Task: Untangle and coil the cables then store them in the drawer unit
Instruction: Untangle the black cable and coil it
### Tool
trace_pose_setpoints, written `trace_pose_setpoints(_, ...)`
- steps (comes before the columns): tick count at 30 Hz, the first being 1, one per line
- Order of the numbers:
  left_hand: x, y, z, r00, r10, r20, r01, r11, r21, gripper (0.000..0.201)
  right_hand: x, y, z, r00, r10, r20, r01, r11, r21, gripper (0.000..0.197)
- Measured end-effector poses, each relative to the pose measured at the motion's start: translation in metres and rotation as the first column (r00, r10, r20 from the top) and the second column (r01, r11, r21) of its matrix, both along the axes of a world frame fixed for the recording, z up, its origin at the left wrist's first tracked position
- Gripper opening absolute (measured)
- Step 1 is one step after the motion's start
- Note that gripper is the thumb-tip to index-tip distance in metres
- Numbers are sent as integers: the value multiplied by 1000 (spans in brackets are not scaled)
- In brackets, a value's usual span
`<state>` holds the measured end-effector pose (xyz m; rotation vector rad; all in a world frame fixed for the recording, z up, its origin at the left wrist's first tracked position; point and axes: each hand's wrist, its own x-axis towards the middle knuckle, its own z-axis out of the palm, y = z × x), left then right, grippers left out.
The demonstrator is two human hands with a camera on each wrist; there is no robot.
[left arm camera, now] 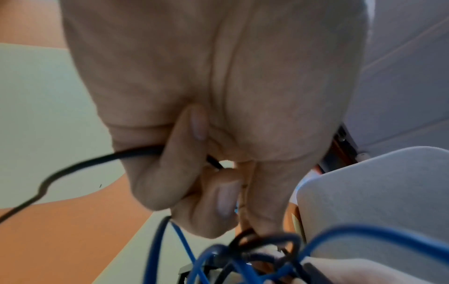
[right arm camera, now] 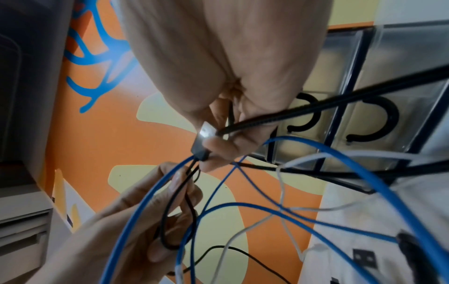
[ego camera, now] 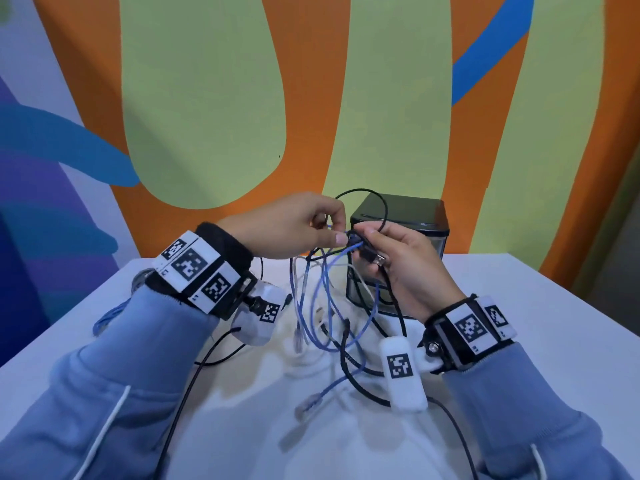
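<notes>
Untangling: you're mid-knot, both hands raised over the table [ego camera: 519,306].
Left hand [ego camera: 294,225]: pinches the thin black cable [ego camera: 381,202] at the knot.
Right hand [ego camera: 401,265]: fingers curled round the USB plug [ego camera: 375,258], at 3 o'clock of the knot, nearly touching it.
Risk: pulling apart likely cinches the blue cables [ego camera: 325,306] tighter; the dangling loops could snag.
Drawer unit [ego camera: 415,216]: at 12 o'clock behind your hands; whether a drawer is open, can't tell.

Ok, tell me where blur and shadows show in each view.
Head view: sharp, with soft shadows on the white table under the cables. Left wrist view: left hand and blue cables blurred. Right wrist view: USB plug glares; foreground cables soft.
</notes>
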<state>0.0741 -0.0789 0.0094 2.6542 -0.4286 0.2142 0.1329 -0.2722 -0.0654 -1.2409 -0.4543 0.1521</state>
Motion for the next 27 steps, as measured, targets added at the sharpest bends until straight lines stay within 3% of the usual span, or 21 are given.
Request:
trace_pose_setpoints(7, 5, -2, -6, 995, 87, 43, -83, 992, -96, 17, 0, 0, -1, 988, -131, 77, 142, 978, -153, 20)
trace_pose_setpoints(12, -5, -3, -1, 983, -173, -66, 150, 954, -258, 12, -1, -5, 3, 992, -85, 90, 101, 975, -197, 20)
trace_pose_setpoints(14, -10, -6, 1, 961, -260, -94, 232, 943, -238, 11, -5, -2, 5, 995, -25, 101, 43, 983, -179, 20)
trace_pose_setpoints(16, -10, -8, 1, 960, -262, -95, 240, 950, -197, 13, -8, 2, 4, 992, 13, 123, 9, 985, -173, 17)
trace_pose_setpoints(22, 11, 2, -9, 996, 85, 18, -77, 957, -280, 18, 1, -5, 0, 982, -117, 145, 147, 966, -215, 20)
trace_pose_setpoints(27, 12, 6, -5, 939, 282, 197, -258, 956, -138, 21, -2, -6, 6, 993, -72, 92, 91, 972, -218, 26)
